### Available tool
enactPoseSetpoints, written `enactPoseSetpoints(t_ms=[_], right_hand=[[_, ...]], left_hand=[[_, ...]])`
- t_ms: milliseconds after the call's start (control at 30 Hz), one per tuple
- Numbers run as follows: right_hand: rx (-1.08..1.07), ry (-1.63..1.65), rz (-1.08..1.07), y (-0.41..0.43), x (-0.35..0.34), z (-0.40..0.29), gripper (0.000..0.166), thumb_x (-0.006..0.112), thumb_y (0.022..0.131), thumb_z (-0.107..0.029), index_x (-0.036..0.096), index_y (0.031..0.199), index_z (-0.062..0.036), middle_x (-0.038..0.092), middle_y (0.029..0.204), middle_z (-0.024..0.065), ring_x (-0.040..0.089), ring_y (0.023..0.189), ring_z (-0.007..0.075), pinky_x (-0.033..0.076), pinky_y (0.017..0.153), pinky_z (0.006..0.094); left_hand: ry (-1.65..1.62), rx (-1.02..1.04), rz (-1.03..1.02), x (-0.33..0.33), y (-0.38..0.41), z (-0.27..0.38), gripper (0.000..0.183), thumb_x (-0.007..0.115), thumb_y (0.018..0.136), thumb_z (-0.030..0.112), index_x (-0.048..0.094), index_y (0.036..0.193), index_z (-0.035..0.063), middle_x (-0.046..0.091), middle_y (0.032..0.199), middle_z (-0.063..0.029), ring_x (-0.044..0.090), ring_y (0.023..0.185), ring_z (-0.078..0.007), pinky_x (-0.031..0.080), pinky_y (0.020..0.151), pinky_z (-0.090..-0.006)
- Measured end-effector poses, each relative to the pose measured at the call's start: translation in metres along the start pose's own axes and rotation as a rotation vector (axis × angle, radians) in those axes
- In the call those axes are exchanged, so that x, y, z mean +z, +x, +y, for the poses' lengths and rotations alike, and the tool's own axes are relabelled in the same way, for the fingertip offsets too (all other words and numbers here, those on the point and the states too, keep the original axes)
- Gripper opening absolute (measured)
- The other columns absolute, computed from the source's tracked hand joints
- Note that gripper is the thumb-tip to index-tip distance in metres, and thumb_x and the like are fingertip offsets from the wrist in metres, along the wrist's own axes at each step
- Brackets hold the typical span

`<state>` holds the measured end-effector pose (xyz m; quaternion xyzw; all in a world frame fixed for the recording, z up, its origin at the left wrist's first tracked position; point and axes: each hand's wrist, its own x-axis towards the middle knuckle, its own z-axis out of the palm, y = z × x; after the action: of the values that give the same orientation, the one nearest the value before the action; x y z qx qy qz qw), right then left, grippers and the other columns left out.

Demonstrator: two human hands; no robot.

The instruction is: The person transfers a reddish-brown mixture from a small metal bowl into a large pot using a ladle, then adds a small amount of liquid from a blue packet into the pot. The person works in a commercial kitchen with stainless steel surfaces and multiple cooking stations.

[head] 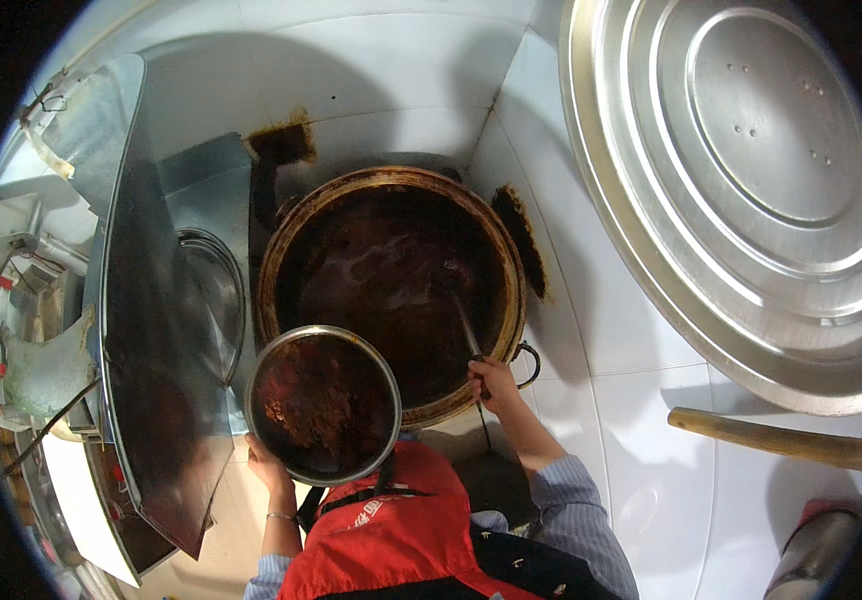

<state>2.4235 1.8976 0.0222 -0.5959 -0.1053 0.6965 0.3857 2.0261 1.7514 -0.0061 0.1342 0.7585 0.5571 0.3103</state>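
My left hand (pixel 267 465) holds the lower left side of a round metal basin (pixel 260 352). Dark reddish-brown, wet-looking food (pixel 315 412) is inside the basin, which overlaps the near left rim of a large round stockpot (pixel 515 300). Dark brown liquid (pixel 378 270) sits in the pot; its depth and contents cannot be made out. In my right hand (pixel 495 382) is a long-handled utensil (pixel 467 322), gripped by its dark handle at the pot's near right rim. Its metal shaft slants into the liquid, where the submerged head is hidden.
Left of the pot rises a sheet-metal partition (pixel 153 337), with a round metal vessel (pixel 213 300) beside it. A large metal lid (pixel 768 150) and a wooden handle (pixel 776 436) are at the right. The pot's ring handle (pixel 530 365) juts out near my right hand. Tiled walls (pixel 401 75) enclose the corner.
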Motion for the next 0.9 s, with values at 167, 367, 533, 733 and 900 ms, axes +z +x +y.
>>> enactPoseSetpoints(t_ms=[167,367,533,733,900], right_hand=[[0.014,-0.08,0.003,0.026,0.018,-0.017,0.008,0.055,0.087,-0.008,0.047,0.086,-0.0072,0.048,0.065,0.0029,0.042,0.048,0.0098,0.033,0.039,0.0238],[-0.017,-0.139,-0.084,0.052,0.045,-0.03,0.011,0.055,0.088,-0.007,0.047,0.08,-0.0058,0.047,0.064,0.0028,0.041,0.048,0.0104,0.032,0.04,0.0249],[-0.046,-0.185,-0.102,0.078,0.066,-0.03,0.01,0.056,0.087,-0.005,0.048,0.08,-0.0053,0.046,0.064,0.003,0.04,0.048,0.0107,0.032,0.04,0.0261],[-0.031,-0.229,-0.166,0.092,0.097,-0.024,0.023,0.057,0.086,-0.004,0.047,0.106,0.001,0.048,0.064,0.0046,0.041,0.049,0.0115,0.034,0.041,0.0271],[0.018,-0.204,-0.243,0.096,0.115,-0.012,0.032,0.057,0.086,-0.003,0.046,0.116,0.0029,0.048,0.065,0.0051,0.041,0.049,0.012,0.034,0.042,0.0287]], left_hand=[[-0.03,-0.038,0.009,0.002,-0.002,0.003,0.06,0.038,0.096,0.047,0.056,0.103,-0.0099,0.062,0.095,-0.0117,0.056,0.082,-0.0182,0.047,0.076,-0.0298],[-0.047,-0.035,0.017,-0.001,0.0,-0.001,0.058,0.038,0.096,0.045,0.056,0.103,-0.01,0.062,0.095,-0.0119,0.057,0.082,-0.0184,0.047,0.076,-0.0297],[-0.013,-0.006,0.015,0.0,0.002,-0.003,0.059,0.038,0.096,0.046,0.057,0.102,-0.0104,0.063,0.093,-0.0116,0.057,0.081,-0.0184,0.047,0.075,-0.0297],[-0.014,-0.034,0.022,-0.001,-0.001,0.001,0.06,0.04,0.095,0.048,0.058,0.101,-0.0093,0.063,0.092,-0.0112,0.058,0.079,-0.0179,0.047,0.073,-0.0291],[0.014,-0.025,0.02,-0.002,0.002,-0.002,0.06,0.039,0.095,0.048,0.058,0.1,-0.0091,0.063,0.091,-0.0106,0.057,0.078,-0.017,0.047,0.072,-0.0289]])
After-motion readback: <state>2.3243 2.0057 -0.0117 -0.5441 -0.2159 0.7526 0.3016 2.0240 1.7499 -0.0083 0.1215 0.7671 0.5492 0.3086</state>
